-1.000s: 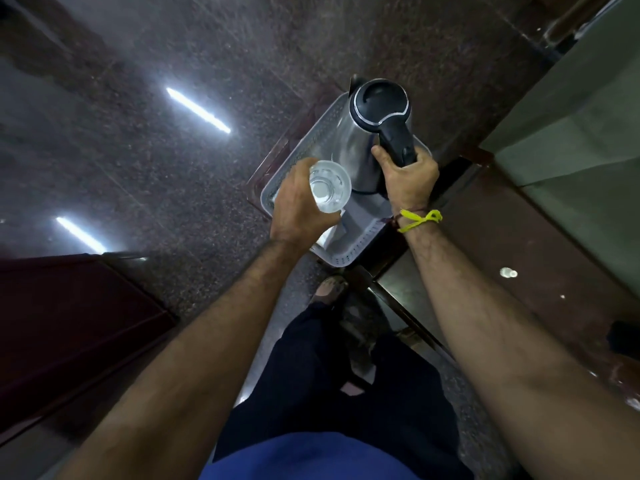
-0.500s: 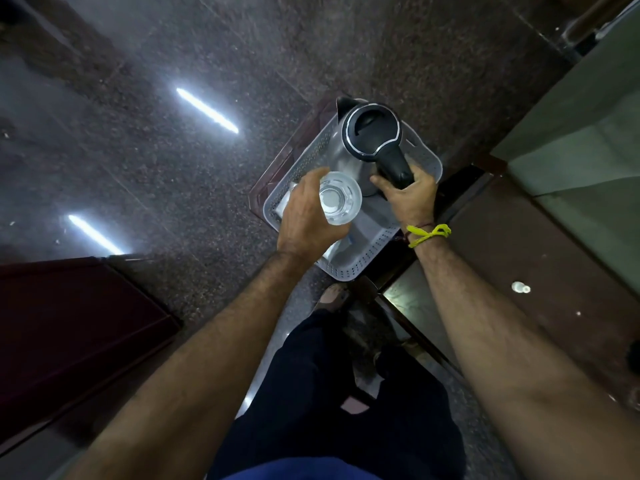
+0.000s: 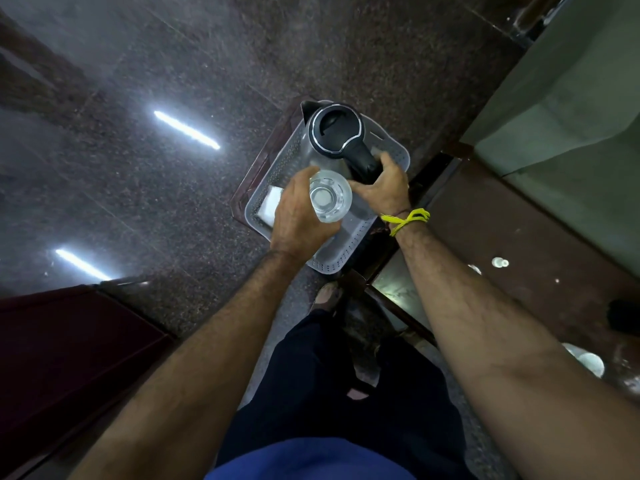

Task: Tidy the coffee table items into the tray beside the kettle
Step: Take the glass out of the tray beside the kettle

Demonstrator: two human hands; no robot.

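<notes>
Clear glass, smooth and breakable: the small round tumbler (image 3: 329, 196) is likely light but slippery, best held round its side wall, as the left hand (image 3: 300, 216) does now, fingers curled about it above the near part of the pale perforated plastic tray (image 3: 349, 252). The right hand (image 3: 382, 183) grips the black handle of the steel electric kettle (image 3: 335, 133), which stands in the tray's far end. Both forearms reach forward, wrists close together.

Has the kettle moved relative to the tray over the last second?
Yes. The kettle, gripped by the right hand, has shifted from the tray's near-middle toward its far end.
</notes>
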